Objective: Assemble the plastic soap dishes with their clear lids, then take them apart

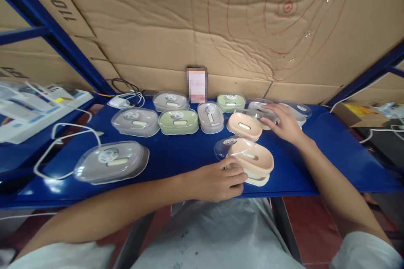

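Observation:
A peach soap box (257,157) sits near the front edge of the table, its tray resting unevenly on a cream base. Its clear lid (225,146) lies askew towards the left. My left hand (222,178) has its fingers curled at the near left side of this box; the fingertips are partly hidden. Farther back, my right hand (285,122) reaches over a grey soap box (261,111) with thumb and fingers apart, at or close to its lid. Another peach soap box (244,125) stands just left of the right hand.
Several grey and green lidded soap boxes, among them a green one (178,122), stand along the back of the blue table (176,155). A large grey one (112,162) is at left. White cables (53,147) loop at the left edge. A small screen (197,85) leans against the cardboard.

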Demonstrator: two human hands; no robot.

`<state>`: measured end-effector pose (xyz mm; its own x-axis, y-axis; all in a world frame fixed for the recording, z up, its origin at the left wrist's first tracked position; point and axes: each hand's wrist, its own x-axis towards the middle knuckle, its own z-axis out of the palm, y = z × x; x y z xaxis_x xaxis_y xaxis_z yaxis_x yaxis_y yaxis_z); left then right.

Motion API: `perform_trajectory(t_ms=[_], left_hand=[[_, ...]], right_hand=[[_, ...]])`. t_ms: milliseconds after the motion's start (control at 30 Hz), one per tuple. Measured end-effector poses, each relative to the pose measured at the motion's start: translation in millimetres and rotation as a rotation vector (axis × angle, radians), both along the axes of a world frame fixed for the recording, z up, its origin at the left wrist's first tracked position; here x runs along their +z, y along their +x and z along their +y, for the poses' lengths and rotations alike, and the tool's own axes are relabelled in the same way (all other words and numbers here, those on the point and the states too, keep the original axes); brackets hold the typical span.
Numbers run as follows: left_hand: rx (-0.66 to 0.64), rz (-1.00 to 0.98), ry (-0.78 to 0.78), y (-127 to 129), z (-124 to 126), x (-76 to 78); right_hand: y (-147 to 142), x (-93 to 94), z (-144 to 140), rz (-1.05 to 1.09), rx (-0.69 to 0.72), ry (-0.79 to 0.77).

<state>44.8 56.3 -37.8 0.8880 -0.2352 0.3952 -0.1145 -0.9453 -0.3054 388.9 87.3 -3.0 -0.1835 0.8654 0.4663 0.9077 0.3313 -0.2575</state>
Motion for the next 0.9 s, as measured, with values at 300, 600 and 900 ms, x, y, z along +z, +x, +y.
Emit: perform_trajectory(t_ms=[300,600,900], left_hand=[[-0.027,-0.024,-0.035,0.4,1.1,-0.9],[-0.025,-0.030,-0.033,0.8,0.9,-3.4],[-0.030,-0.029,-0.038,1.6,2.1,-2.1]], right_hand=[[-24.8,-16.1,-17.7,-0.101,0.401,-0.239],[-22.8,-8.7,-13.0,-0.073,0.310,-0.189],[-5.2,28.5,29.0,0.024,-0.058,0.204]])
